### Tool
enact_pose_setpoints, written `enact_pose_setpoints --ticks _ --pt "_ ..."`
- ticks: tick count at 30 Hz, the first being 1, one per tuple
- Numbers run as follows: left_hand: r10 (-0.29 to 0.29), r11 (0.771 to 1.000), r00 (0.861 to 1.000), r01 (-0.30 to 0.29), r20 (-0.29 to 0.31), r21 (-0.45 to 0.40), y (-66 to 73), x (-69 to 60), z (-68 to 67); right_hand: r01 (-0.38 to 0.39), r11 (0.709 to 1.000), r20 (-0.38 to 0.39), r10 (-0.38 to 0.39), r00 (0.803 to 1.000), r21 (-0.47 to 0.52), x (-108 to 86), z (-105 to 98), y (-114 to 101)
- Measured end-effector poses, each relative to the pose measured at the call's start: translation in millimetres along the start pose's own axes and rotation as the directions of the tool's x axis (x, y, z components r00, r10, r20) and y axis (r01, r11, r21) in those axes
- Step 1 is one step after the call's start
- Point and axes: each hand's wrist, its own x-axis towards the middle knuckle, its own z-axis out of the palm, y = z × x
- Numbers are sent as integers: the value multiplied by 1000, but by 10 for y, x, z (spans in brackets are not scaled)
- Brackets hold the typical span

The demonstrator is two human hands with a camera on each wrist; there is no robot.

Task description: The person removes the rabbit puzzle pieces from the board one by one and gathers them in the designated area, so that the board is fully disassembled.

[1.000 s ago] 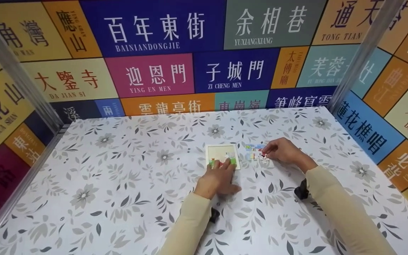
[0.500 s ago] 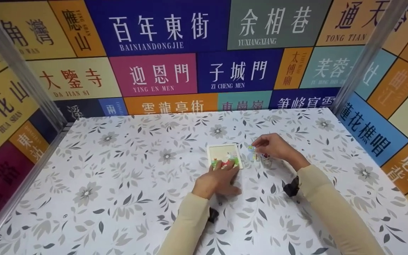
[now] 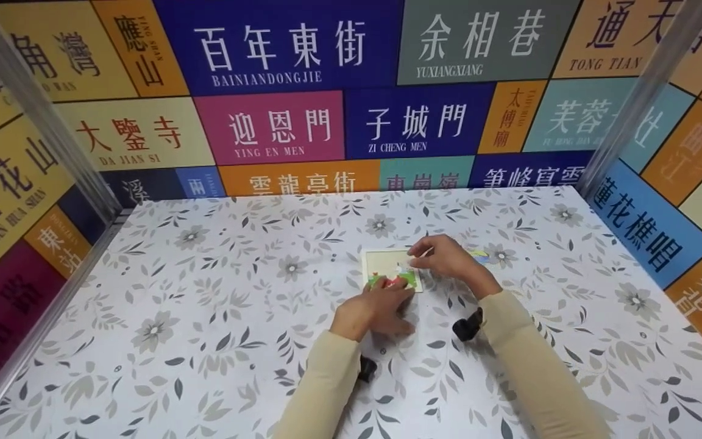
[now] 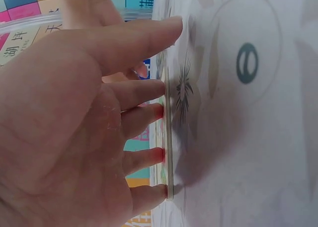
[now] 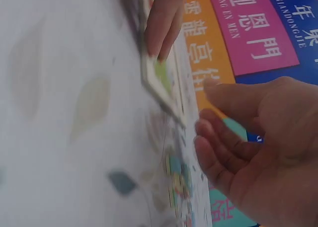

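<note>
A small square puzzle tray (image 3: 382, 261) lies on the table, its bare back part pale and its front part filled with a green and red picture. My left hand (image 3: 377, 310) rests its outstretched fingertips on the tray's near edge; in the left wrist view the fingers (image 4: 144, 157) touch the board, thumb held apart. Over the tray's right side, my right hand (image 3: 445, 259) has thumb and forefinger brought together at what looks like a light puzzle piece, mostly hidden. In the right wrist view its fingers are curled and blurred. Loose puzzle pieces (image 5: 177, 180) lie right of the tray.
A white tablecloth (image 3: 235, 366) with grey leaves and flowers covers the table. Panels with colourful signs (image 3: 278, 128) stand behind and at both sides, with clear corner posts (image 3: 622, 116). More loose pieces (image 3: 480, 255) show partly behind the right hand.
My right hand has moved left from the loose pieces to above the tray's right side. The left hand stays at the tray's near edge. The head view has shifted slightly.
</note>
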Motion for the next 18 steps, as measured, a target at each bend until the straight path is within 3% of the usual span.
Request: enact_pose_setpoints --ticks 9,18 --pt "-16 1000 1000 16 -2 -8 6 -14 33 -23 998 -48 20 999 -64 1 143 40" --pt "-11 1000 1000 10 -11 -17 -10 -10 29 33 994 -61 -40 997 -106 24 156 93"
